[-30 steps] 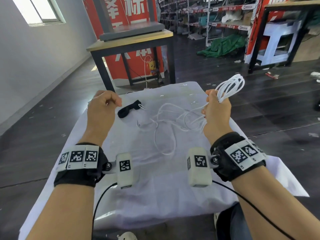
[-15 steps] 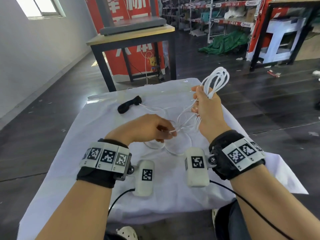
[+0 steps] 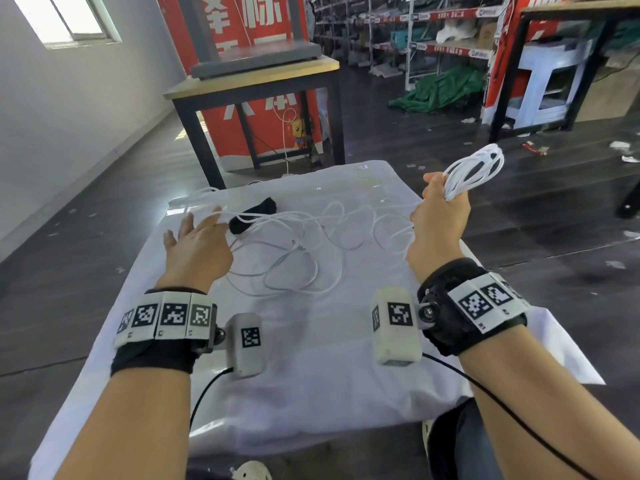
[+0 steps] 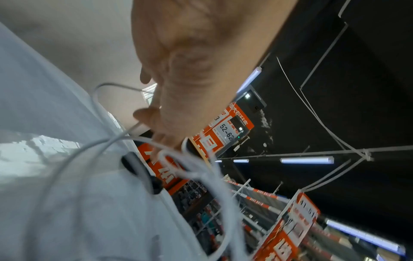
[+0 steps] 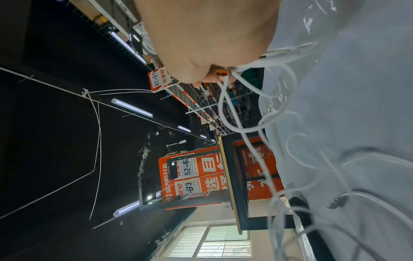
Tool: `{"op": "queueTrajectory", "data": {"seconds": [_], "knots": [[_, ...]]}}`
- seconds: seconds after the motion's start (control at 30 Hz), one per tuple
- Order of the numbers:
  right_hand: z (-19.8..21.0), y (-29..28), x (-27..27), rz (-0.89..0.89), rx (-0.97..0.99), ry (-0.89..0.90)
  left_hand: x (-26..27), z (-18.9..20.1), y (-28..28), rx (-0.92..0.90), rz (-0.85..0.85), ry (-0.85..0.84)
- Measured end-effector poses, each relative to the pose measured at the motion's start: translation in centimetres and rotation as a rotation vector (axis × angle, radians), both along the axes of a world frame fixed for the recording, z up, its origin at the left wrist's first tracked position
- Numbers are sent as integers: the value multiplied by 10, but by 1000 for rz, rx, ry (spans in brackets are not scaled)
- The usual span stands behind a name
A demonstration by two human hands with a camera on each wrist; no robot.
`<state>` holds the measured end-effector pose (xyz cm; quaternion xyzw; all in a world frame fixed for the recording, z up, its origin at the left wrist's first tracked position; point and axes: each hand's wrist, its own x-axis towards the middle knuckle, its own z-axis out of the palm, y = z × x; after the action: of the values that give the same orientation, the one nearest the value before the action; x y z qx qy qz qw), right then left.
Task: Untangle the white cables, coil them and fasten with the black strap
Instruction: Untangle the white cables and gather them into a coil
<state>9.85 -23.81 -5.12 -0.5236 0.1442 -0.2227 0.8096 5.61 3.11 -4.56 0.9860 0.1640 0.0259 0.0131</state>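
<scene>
Our left hand has swung out flat, drawing cable slack; our right hand stays clenched on the coil, ready for another loop.

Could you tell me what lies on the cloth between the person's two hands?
In the head view, loose white cable loops sprawl between the left hand and right hand; the black strap lies by the left fingertips.

White cables: smooth plastic, slight sheen. Black strap: matt, fuzzy fabric. Table cover: white cloth under glossy clear film.
</scene>
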Motion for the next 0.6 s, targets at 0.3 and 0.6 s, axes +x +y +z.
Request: {"op": "queueTrajectory", "data": {"seconds": [0.3,0.6], "knots": [[4,15,-9,291,-8,-71,-1,28,-44,-258,-260,-395],[14,18,-18,523,-31,-241,13,-10,-70,-258,-458,103]]}}
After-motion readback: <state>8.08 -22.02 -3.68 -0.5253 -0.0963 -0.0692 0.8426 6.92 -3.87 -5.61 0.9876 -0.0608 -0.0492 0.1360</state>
